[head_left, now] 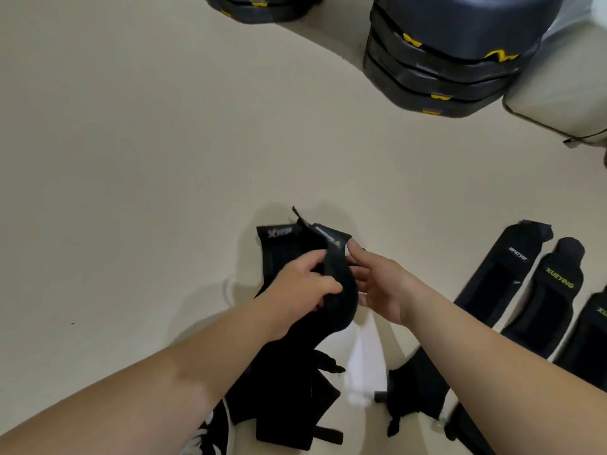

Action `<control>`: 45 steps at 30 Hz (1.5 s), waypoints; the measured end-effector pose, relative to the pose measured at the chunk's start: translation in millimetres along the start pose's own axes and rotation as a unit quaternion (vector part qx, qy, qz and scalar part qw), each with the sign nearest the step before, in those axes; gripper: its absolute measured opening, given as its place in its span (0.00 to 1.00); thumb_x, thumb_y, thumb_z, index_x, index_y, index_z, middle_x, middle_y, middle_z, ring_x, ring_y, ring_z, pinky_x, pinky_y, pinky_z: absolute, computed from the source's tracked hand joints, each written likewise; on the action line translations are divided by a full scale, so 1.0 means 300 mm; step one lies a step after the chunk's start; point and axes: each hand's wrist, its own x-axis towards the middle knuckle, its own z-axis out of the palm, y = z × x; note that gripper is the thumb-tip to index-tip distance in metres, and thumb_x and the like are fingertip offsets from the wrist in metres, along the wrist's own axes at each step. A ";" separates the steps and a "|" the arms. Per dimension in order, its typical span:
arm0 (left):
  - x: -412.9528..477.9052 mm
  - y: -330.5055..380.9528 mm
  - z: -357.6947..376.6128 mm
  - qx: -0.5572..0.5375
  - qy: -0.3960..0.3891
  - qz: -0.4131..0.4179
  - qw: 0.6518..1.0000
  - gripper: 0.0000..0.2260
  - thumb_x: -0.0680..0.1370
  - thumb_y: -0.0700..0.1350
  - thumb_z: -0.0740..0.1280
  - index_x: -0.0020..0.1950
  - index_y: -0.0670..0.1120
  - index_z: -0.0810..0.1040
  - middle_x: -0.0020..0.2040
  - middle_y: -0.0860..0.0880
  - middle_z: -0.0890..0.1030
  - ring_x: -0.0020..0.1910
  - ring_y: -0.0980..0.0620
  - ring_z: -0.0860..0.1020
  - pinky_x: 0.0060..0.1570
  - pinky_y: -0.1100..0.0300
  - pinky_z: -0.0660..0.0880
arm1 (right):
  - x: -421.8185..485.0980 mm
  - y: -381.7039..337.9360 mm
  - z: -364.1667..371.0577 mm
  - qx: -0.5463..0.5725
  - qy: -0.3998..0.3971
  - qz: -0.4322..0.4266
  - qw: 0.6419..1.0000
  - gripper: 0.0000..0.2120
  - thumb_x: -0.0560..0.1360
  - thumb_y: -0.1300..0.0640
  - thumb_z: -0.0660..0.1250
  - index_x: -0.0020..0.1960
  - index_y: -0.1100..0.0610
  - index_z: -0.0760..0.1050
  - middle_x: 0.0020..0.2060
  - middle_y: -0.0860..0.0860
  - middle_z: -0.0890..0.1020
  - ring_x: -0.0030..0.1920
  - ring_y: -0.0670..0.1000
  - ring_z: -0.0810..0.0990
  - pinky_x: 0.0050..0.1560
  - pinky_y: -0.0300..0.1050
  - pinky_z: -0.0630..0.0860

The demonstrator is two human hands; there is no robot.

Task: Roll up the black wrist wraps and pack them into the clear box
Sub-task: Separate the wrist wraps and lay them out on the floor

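Observation:
A long black wrist wrap (340,290) hangs in front of me over the pale floor. My left hand (302,290) grips it around the middle, fingers curled over the fabric. My right hand (377,284) reaches in from the right with its fingers against the wrap's upper edge near a small label; its fingertips are partly hidden by the cloth. A second wrap end with white lettering (279,238) shows behind the hands. Three more black wraps (555,290) lie flat side by side at the right. The clear box is not in view.
More black straps (289,405) lie heaped on the floor under my forearms. A stack of dark blue pads with yellow marks (453,57) stands at the back right, another (259,8) at the top. A white cushion (565,103) sits at the right edge.

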 end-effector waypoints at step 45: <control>0.074 0.040 -0.041 -0.054 0.163 -0.032 0.985 0.17 0.74 0.31 0.72 0.61 0.43 0.77 0.50 0.44 0.80 0.36 0.47 0.78 0.40 0.54 0.78 | 0.023 0.030 -0.051 -0.015 0.171 0.006 0.985 0.21 0.51 0.63 0.63 0.45 0.58 0.73 0.42 0.56 0.73 0.40 0.58 0.70 0.42 0.51 0.69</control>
